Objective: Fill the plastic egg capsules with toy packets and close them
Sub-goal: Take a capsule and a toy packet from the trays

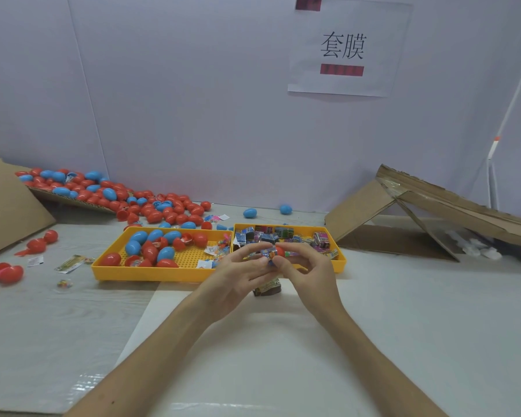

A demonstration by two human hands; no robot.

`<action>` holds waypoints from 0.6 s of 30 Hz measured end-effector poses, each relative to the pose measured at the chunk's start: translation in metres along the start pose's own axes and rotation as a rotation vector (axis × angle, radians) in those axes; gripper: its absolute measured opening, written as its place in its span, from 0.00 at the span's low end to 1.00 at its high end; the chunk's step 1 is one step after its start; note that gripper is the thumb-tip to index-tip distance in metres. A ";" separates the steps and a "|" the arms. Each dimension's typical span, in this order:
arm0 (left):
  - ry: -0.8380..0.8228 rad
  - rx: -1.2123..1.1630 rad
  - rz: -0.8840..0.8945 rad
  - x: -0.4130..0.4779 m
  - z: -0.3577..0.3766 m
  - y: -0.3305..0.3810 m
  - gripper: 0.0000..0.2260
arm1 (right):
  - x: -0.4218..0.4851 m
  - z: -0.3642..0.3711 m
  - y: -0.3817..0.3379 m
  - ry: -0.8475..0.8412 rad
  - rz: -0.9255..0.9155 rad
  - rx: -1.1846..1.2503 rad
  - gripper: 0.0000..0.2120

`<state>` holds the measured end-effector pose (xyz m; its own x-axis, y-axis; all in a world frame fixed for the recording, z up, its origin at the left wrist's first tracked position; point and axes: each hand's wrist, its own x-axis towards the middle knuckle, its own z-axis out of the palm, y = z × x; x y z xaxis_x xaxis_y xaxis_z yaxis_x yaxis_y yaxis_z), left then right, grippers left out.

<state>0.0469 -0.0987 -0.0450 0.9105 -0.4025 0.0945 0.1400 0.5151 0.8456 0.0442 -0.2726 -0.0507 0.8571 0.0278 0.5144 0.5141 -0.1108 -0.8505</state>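
Together, left hand (241, 273), right hand (305, 270) pinch toy packet (268, 253), red capsule (280, 251).

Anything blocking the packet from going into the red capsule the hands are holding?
Nothing visible. The left hand pinches the toy packet right against the red capsule held by the right hand, with no object between them. Whether the packet is already partly inside cannot be told.

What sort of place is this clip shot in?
Probably a hand-packing workstation: a printed sign on the partition wall, yellow trays holding egg capsules and toy packets, and a loose heap of red and blue capsules at the back left of the table.
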 end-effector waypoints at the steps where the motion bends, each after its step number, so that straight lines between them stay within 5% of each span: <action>1: -0.007 -0.005 -0.006 -0.001 0.000 0.000 0.22 | 0.000 0.000 -0.001 -0.016 -0.002 0.003 0.15; 18: 0.024 0.028 -0.007 0.001 -0.002 -0.002 0.16 | 0.001 -0.001 -0.007 -0.072 0.102 0.130 0.09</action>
<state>0.0480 -0.0987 -0.0473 0.9186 -0.3879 0.0761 0.1359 0.4908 0.8606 0.0414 -0.2727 -0.0447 0.9029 0.0950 0.4193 0.4200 0.0127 -0.9074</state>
